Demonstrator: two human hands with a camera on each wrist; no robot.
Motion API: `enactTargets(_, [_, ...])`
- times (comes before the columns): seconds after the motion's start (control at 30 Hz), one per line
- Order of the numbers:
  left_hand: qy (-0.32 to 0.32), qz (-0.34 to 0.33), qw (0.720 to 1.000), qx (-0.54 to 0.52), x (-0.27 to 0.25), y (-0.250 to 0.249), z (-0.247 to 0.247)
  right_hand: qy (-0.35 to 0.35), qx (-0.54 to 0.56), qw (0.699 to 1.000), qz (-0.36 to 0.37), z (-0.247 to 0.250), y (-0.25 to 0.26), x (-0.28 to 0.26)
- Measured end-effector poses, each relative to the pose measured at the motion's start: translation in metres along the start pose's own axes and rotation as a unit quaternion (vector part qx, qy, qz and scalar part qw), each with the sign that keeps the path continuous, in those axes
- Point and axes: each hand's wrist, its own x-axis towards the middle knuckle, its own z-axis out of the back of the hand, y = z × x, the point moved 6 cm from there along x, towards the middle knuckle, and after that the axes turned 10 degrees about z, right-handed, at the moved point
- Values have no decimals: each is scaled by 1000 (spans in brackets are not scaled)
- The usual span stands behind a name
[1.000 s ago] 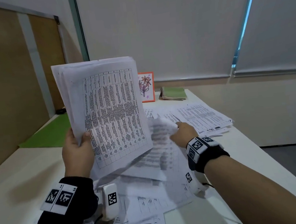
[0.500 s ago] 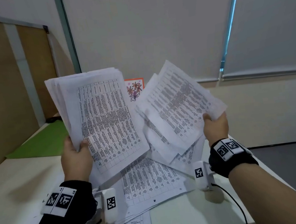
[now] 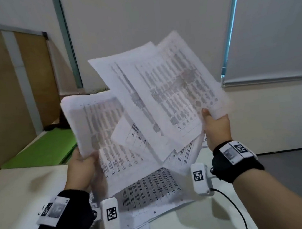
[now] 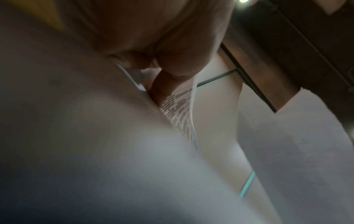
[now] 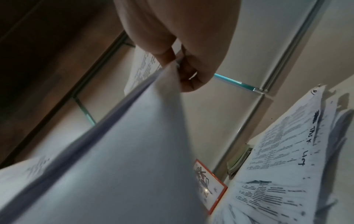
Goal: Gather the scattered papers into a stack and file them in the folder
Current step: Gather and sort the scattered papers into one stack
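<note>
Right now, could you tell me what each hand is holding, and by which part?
Left hand: paper stack, bottom edge. Right hand: loose sheets, lower right corner.

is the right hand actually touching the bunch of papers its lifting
Touching. In the head view the right hand grips the lower corner of the raised papers, thumb on the printed face. The right wrist view shows its fingers pinching the sheets.

Black wristbands, white tagged cameras
</note>
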Motion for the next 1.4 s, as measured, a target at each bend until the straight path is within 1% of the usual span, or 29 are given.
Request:
enactTargets(0.03, [27, 17, 999, -15, -2, 1, -6, 13, -20, 1000, -6, -3, -5, -3])
enactTargets(0.1, [65, 33, 997, -9, -5, 5, -16, 47, -53, 997, -26, -10, -17, -9])
enactTargets(0.17, [82, 47, 995, 19, -6, 10, -21, 70, -58, 995, -50, -13, -29, -15])
enactTargets(0.3, [109, 60, 992, 19, -23, 11, -33, 128, -77, 985, -83, -19, -47, -26])
enactTargets(0.37, [131, 45, 990, 10, -43, 2, -43, 138, -89, 982, -91, -21, -54, -29])
enactTargets(0.4, [132, 36, 991, 1, -52, -4, -45, 137, -96, 982, -93, -22, -58, -30])
enactTargets(0.47, [143, 33, 989, 3, -52, -2, -49, 129, -101, 981, -100, -23, -63, -32])
enactTargets(0.57, [129, 43, 990, 21, -39, 9, -45, 128, -100, 981, -106, -24, -66, -33])
enactTargets(0.67, [126, 26, 990, 63, -33, 15, -42, 129, -99, 981, -102, -25, -67, -32])
enactTargets(0.8, [122, 28, 989, 84, -29, 19, -42, 115, -140, 982, -59, -25, -64, -32])
enactTargets(0.87, [107, 21, 990, 85, -26, 18, -43, 90, -156, 983, -33, -21, -57, -31])
enactTargets(0.93, [78, 14, 994, 80, -23, 18, -40, 39, -154, 987, -15, -13, -48, -27])
enactTargets(1.0, [53, -1, 996, 69, -23, 15, -37, -15, -134, 991, -8, -4, -41, -23])
enactTargets(1.07, [32, -10, 998, 54, -25, 11, -34, -32, -99, 994, -11, -1, -37, -21])
enactTargets(1.17, [10, -15, 1000, 9, -25, 11, -31, -15, -53, 998, -21, -4, -37, -26])
enactTargets(1.27, [30, 11, 999, -30, -27, 12, -38, 2, -41, 999, -18, -12, -38, -40])
enactTargets(1.3, [41, 19, 998, -40, -28, 13, -41, 20, -42, 999, -16, -17, -38, -46])
enactTargets(1.4, [55, 51, 995, -61, -31, 17, -46, 109, -55, 993, -5, -34, -36, -65])
